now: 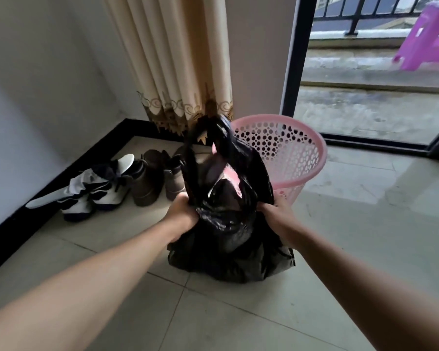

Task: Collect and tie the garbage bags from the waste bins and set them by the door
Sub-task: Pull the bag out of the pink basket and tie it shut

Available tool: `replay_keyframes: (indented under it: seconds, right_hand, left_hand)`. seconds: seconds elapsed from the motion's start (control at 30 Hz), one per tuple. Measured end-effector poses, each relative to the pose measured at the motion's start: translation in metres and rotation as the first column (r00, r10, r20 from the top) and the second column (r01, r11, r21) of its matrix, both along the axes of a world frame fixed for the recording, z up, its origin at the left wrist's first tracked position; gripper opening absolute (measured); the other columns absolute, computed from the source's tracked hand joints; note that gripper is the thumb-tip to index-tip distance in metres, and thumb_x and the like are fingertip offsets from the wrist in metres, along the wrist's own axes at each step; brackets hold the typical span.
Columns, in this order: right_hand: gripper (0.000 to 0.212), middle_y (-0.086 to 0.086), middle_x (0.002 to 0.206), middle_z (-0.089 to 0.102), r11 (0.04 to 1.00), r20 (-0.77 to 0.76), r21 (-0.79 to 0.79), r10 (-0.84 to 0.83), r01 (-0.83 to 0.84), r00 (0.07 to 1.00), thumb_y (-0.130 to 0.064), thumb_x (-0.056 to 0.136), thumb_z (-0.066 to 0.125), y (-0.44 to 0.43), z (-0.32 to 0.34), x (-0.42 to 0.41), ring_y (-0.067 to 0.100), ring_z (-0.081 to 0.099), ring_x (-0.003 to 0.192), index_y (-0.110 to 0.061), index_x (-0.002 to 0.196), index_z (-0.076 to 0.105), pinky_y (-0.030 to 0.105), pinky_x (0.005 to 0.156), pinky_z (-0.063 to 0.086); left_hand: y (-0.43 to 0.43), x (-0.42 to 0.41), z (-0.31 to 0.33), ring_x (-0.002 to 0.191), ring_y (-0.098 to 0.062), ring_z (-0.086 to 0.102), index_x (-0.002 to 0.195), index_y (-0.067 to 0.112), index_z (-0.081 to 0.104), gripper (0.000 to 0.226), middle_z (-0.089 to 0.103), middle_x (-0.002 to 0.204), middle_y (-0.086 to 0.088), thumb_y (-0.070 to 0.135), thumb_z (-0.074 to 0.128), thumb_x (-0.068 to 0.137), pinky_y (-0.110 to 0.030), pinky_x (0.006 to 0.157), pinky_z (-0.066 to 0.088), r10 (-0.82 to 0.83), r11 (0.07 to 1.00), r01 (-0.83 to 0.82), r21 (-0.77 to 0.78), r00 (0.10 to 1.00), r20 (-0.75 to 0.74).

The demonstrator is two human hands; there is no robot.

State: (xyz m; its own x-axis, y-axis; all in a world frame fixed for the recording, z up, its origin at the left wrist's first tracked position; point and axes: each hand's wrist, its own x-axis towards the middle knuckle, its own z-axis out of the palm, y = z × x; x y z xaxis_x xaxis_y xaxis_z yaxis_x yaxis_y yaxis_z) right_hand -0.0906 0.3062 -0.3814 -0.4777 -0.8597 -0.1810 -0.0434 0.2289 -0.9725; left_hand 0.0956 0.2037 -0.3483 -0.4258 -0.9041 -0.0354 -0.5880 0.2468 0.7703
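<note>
A black garbage bag [228, 252] stands on the tiled floor in the middle of the view, its mouth open and its handle loops sticking up. My left hand [181, 207] grips the bag's left edge. My right hand [274, 211] grips its right edge. Something pink shows inside the bag's opening. Just behind the bag, a pink perforated waste bin [289, 153] stands with no liner in it.
Several shoes [117, 186] lie along the wall at the left. A beige curtain [178, 59] hangs behind the bin. A dark-framed glass door [289, 72] at the right gives onto a balcony with a purple stool [426, 39].
</note>
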Motion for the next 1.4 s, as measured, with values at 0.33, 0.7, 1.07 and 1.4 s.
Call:
replay_keyframes:
  seconds: [0.33, 0.7, 1.07, 1.4]
  right_hand:
    - [0.046, -0.012, 0.12, 0.068, 0.937, 0.211, -0.114, 0.349, -0.331, 0.913, -0.048, 0.084, 0.061, 0.007, 0.02, 0.018, 0.006, 0.063, 0.112, -0.032, 0.127, 0.056, 0.022, 0.093, 0.05]
    - [0.02, 0.014, 0.1, 0.074, 0.989, 0.471, -0.087, 0.146, -0.119, 0.87, -0.011, 0.094, 0.056, -0.002, 0.027, 0.031, 0.025, 0.07, 0.087, 0.0, 0.101, 0.072, 0.037, 0.083, 0.057]
    - [0.036, -0.006, 0.053, 0.047, 0.983, 0.552, 0.086, -0.184, 0.165, 0.813, 0.0, 0.097, 0.042, -0.019, 0.047, 0.021, 0.005, 0.047, 0.035, -0.019, 0.066, 0.043, 0.02, 0.039, 0.043]
    - [0.021, 0.013, 0.1, 0.061, 0.906, -0.107, 0.243, 0.38, -0.347, 0.919, -0.002, 0.082, 0.056, 0.009, 0.044, 0.017, 0.021, 0.051, 0.09, -0.003, 0.102, 0.062, 0.027, 0.077, 0.041]
  left_hand:
    - [-0.007, -0.024, -0.028, 0.084, -0.03, 0.069, 0.102, 0.008, 0.067, 0.022, 0.072, 0.093, -0.013, 0.019, 0.052, 0.091, -0.04, 0.079, 0.058, 0.532, 0.72, -0.332, 0.609, 0.828, -0.176]
    - [-0.006, -0.013, 0.009, 0.067, -0.027, 0.063, 0.088, 0.001, 0.064, 0.02, 0.07, 0.068, -0.014, 0.014, 0.05, 0.093, -0.03, 0.062, 0.053, 0.487, 0.655, -0.219, 0.723, 0.854, -0.182]
    - [0.008, -0.017, 0.022, 0.047, -0.014, 0.033, 0.049, 0.02, 0.037, 0.038, 0.037, 0.053, 0.003, 0.017, 0.057, 0.082, -0.023, 0.047, 0.032, -0.207, 0.919, 0.153, 0.363, 0.972, 0.114]
    - [0.006, -0.034, 0.034, 0.083, -0.033, 0.056, 0.081, 0.009, 0.054, 0.013, 0.063, 0.094, -0.013, 0.02, 0.046, 0.081, -0.03, 0.07, 0.041, -0.221, 0.975, 0.172, 0.139, 0.717, 0.661]
